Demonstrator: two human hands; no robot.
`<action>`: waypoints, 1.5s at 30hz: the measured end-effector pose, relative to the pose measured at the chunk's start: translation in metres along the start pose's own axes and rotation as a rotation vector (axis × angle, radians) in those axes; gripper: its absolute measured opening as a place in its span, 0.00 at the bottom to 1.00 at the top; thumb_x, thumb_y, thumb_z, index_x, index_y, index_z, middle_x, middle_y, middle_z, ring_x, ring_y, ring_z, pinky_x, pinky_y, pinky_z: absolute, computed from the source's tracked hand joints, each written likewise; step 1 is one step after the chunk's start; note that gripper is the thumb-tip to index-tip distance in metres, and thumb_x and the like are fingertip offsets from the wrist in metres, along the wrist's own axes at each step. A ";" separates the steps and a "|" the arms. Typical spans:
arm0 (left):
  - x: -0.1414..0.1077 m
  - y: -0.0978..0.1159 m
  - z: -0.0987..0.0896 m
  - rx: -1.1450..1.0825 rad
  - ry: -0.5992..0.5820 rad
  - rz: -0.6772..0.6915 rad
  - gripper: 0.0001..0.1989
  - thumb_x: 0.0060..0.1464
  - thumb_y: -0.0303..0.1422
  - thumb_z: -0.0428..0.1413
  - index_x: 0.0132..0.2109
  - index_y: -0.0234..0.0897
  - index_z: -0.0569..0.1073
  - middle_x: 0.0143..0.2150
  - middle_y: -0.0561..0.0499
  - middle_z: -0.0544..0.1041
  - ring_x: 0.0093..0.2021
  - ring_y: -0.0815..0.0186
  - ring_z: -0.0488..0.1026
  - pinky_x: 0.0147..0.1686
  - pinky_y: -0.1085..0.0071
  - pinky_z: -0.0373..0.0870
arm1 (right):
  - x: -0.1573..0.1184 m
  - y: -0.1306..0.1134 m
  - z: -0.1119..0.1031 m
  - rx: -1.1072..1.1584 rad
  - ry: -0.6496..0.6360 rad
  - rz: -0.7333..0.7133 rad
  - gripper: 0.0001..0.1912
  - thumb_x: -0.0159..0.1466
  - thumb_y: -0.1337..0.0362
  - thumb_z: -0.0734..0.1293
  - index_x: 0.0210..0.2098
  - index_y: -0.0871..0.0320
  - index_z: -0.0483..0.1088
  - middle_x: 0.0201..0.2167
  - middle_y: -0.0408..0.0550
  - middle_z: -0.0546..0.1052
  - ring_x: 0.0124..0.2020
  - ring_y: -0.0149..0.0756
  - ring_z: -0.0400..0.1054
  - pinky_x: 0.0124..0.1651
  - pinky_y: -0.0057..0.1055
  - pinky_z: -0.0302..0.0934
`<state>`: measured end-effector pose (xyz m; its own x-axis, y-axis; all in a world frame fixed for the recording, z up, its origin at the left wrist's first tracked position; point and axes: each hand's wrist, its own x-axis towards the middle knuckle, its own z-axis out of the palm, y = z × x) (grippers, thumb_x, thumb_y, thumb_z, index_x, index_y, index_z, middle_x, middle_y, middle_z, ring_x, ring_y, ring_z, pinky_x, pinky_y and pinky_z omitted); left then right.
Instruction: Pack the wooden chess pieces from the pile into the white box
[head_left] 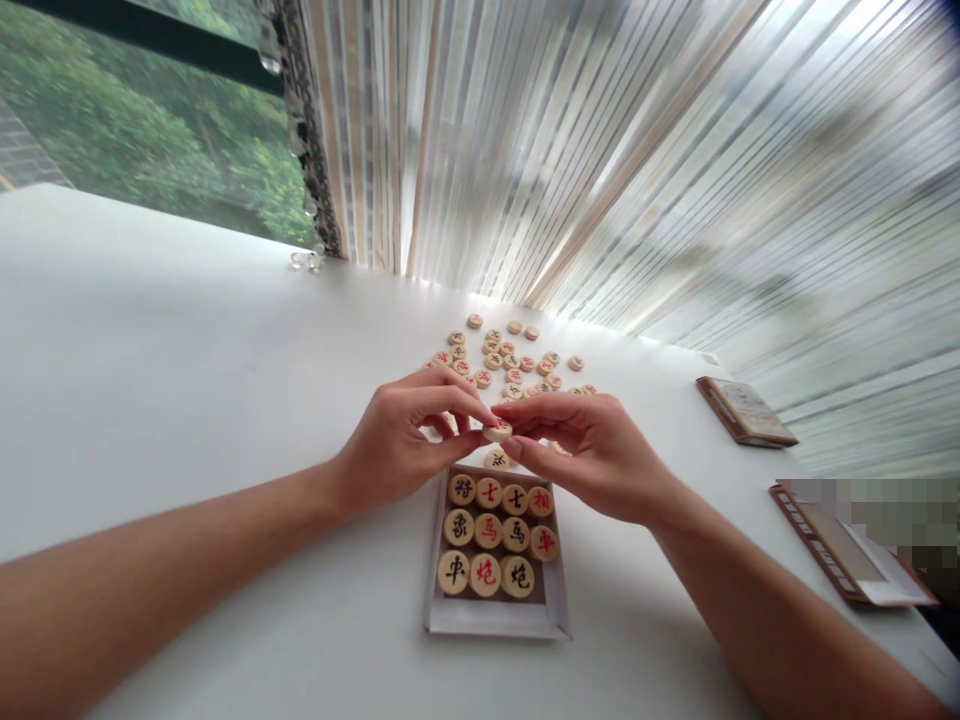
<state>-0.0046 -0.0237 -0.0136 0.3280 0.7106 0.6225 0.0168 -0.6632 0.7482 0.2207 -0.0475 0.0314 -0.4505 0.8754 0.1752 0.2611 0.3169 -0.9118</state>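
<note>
White counter point(187, 400): shallow tray point(495, 618) of wooden discs, loose discs point(510, 362) beyond, 2 flat boxes point(746, 412) at right.

Your left hand point(397, 445) and right hand point(592, 450) were bare — no gloves, rings or watch showed on either. Both forearms were uncovered right to the frame's lower edge — no sleeve or cuff came into view. Your fingernails were short and plain.
</note>
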 end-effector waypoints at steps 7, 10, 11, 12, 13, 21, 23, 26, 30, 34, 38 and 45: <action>0.000 0.000 -0.002 0.062 -0.084 0.172 0.07 0.58 0.21 0.68 0.42 0.35 0.85 0.41 0.47 0.81 0.37 0.69 0.79 0.33 0.75 0.79 | -0.002 -0.009 -0.004 -0.088 -0.076 0.008 0.08 0.65 0.66 0.77 0.43 0.60 0.84 0.33 0.47 0.84 0.32 0.32 0.77 0.36 0.26 0.73; 0.000 0.000 -0.002 0.075 -0.113 0.180 0.07 0.58 0.21 0.67 0.42 0.35 0.84 0.41 0.47 0.80 0.36 0.69 0.79 0.32 0.76 0.79 | -0.003 -0.013 -0.004 -0.151 -0.099 0.020 0.06 0.64 0.66 0.77 0.41 0.61 0.83 0.32 0.46 0.84 0.32 0.32 0.77 0.37 0.26 0.73; 0.000 0.000 -0.001 0.079 -0.116 0.169 0.07 0.58 0.20 0.66 0.42 0.34 0.84 0.42 0.47 0.80 0.36 0.70 0.79 0.32 0.76 0.79 | -0.003 -0.014 -0.004 -0.171 -0.095 0.020 0.06 0.64 0.67 0.77 0.41 0.61 0.82 0.32 0.46 0.83 0.32 0.32 0.76 0.37 0.26 0.73; 0.000 0.000 -0.001 0.082 -0.116 0.153 0.08 0.58 0.20 0.66 0.43 0.34 0.83 0.43 0.47 0.80 0.35 0.70 0.79 0.32 0.76 0.80 | -0.004 -0.014 -0.005 -0.186 -0.085 0.020 0.06 0.63 0.68 0.76 0.41 0.60 0.82 0.32 0.46 0.83 0.33 0.32 0.76 0.37 0.26 0.73; 0.000 0.000 -0.001 0.082 -0.113 0.136 0.08 0.58 0.20 0.65 0.44 0.33 0.83 0.43 0.46 0.80 0.35 0.70 0.79 0.32 0.75 0.80 | -0.005 -0.015 -0.005 -0.196 -0.072 0.019 0.06 0.62 0.68 0.76 0.41 0.60 0.81 0.32 0.45 0.83 0.33 0.32 0.76 0.38 0.27 0.73; 0.000 0.001 -0.002 0.063 -0.077 0.058 0.12 0.57 0.19 0.59 0.45 0.33 0.83 0.44 0.45 0.80 0.38 0.67 0.79 0.32 0.74 0.79 | -0.011 -0.024 -0.008 -0.222 -0.001 0.027 0.08 0.61 0.67 0.77 0.40 0.59 0.79 0.33 0.45 0.82 0.33 0.32 0.76 0.39 0.28 0.75; 0.000 0.002 -0.002 0.054 -0.077 0.056 0.12 0.57 0.19 0.58 0.44 0.32 0.83 0.43 0.45 0.80 0.36 0.68 0.78 0.31 0.75 0.78 | -0.014 -0.026 -0.009 -0.237 0.011 0.023 0.08 0.61 0.67 0.76 0.40 0.59 0.79 0.34 0.45 0.82 0.34 0.33 0.76 0.40 0.29 0.74; 0.001 0.002 -0.002 0.053 -0.078 0.051 0.12 0.57 0.19 0.58 0.44 0.33 0.83 0.42 0.46 0.80 0.36 0.69 0.77 0.31 0.75 0.77 | -0.024 -0.027 -0.013 -0.293 0.010 0.049 0.07 0.63 0.64 0.77 0.40 0.58 0.79 0.34 0.46 0.82 0.34 0.34 0.75 0.40 0.31 0.73; 0.001 0.003 -0.003 0.066 -0.075 0.063 0.12 0.56 0.19 0.58 0.44 0.34 0.83 0.43 0.46 0.80 0.35 0.69 0.78 0.31 0.76 0.77 | -0.049 -0.028 -0.018 -0.348 0.034 0.101 0.09 0.64 0.60 0.77 0.41 0.57 0.79 0.36 0.47 0.82 0.34 0.35 0.73 0.39 0.33 0.71; 0.001 0.004 -0.003 0.082 -0.079 0.059 0.11 0.57 0.20 0.58 0.43 0.34 0.83 0.42 0.46 0.80 0.34 0.70 0.78 0.31 0.77 0.77 | -0.079 -0.029 -0.014 -0.371 0.045 0.146 0.07 0.65 0.62 0.76 0.41 0.56 0.78 0.34 0.45 0.80 0.34 0.34 0.71 0.39 0.32 0.69; 0.002 0.005 -0.003 0.090 -0.088 0.054 0.11 0.57 0.21 0.58 0.43 0.34 0.83 0.42 0.45 0.80 0.35 0.69 0.78 0.32 0.76 0.78 | -0.101 -0.028 -0.003 -0.368 0.038 0.189 0.06 0.65 0.64 0.76 0.41 0.56 0.78 0.33 0.45 0.79 0.31 0.33 0.68 0.35 0.30 0.67; 0.003 0.006 -0.003 0.101 -0.089 0.039 0.10 0.57 0.23 0.59 0.43 0.34 0.83 0.42 0.45 0.80 0.34 0.69 0.78 0.32 0.76 0.79 | -0.112 -0.025 0.013 -0.404 0.024 0.174 0.05 0.64 0.71 0.71 0.35 0.55 0.77 0.29 0.43 0.78 0.29 0.32 0.66 0.32 0.29 0.63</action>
<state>-0.0065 -0.0248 -0.0071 0.4127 0.6631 0.6244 0.0963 -0.7135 0.6940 0.2531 -0.1580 0.0292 -0.3517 0.9350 0.0450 0.6460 0.2772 -0.7113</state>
